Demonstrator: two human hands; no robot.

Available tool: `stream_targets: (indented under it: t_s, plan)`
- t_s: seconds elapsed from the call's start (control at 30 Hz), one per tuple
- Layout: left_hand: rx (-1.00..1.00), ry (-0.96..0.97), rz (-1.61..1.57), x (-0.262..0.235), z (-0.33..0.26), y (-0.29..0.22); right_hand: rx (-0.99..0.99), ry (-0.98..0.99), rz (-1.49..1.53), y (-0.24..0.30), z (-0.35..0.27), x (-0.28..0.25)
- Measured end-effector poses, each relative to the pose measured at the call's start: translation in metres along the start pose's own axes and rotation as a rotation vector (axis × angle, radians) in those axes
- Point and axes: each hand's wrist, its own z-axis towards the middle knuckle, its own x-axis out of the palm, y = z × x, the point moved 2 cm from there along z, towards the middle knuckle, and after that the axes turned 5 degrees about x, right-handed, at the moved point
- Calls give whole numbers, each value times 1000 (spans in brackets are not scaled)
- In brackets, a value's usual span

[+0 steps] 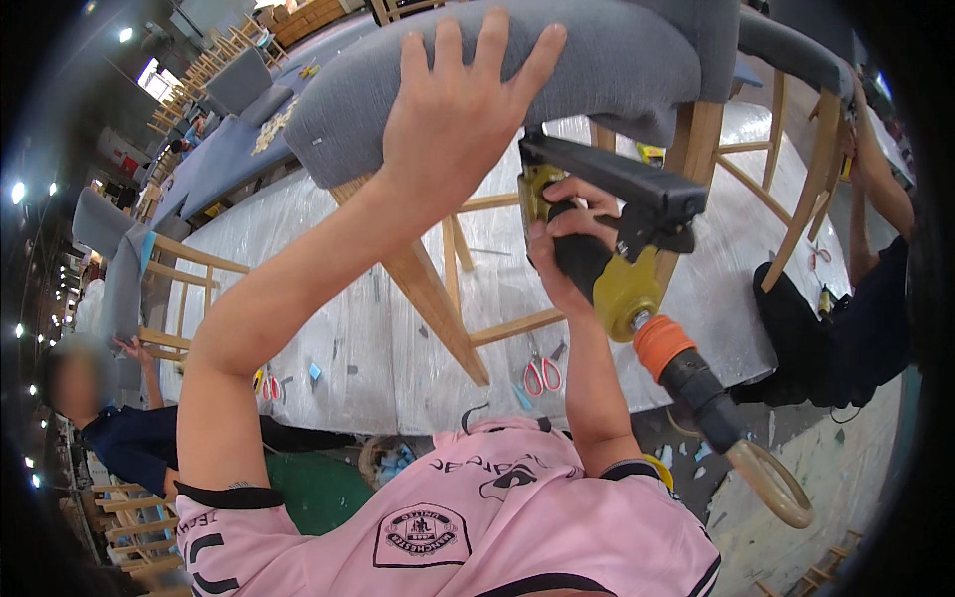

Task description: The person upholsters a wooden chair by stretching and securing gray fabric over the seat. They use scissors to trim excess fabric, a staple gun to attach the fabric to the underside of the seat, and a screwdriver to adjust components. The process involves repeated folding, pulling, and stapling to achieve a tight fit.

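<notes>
A chair with a grey fabric seat (343, 109) and light wooden legs (423, 289) stands tilted in front of me. My left hand (448, 134) lies on the seat with its fingers spread. Below the seat's edge, my right hand (567, 239) is wrapped round the grip of a pneumatic staple gun (617, 289) with a yellow body and long black magazine. Its head is close under the fabric; whether it touches is hidden. An orange and black coupling joins it to a pale air hose (776, 488).
The worktable (358, 338) is covered with clear plastic film. Red-handled scissors (542, 375) lie near its front edge. Co-workers handle other grey chairs at left (124, 269) and right (806, 169). A basket of blue scraps (390, 463) stands below the table.
</notes>
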Motion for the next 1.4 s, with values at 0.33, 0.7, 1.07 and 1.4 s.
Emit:
stream_targets:
  t_s: [0.33, 0.7, 1.07, 1.4]
  plan:
    - [69, 149, -197, -21, -1, 15, -107, 74, -164, 10, 12, 0]
    - [-234, 751, -759, -13, 51, 75, -220, 114, -149, -4, 14, -8]
    - [25, 338, -234, -4, 24, 33, -208, 74, -195, -10, 6, -31]
    - [66, 144, -234, -11, 17, 21, -169, 93, -214, -5, 11, -4]
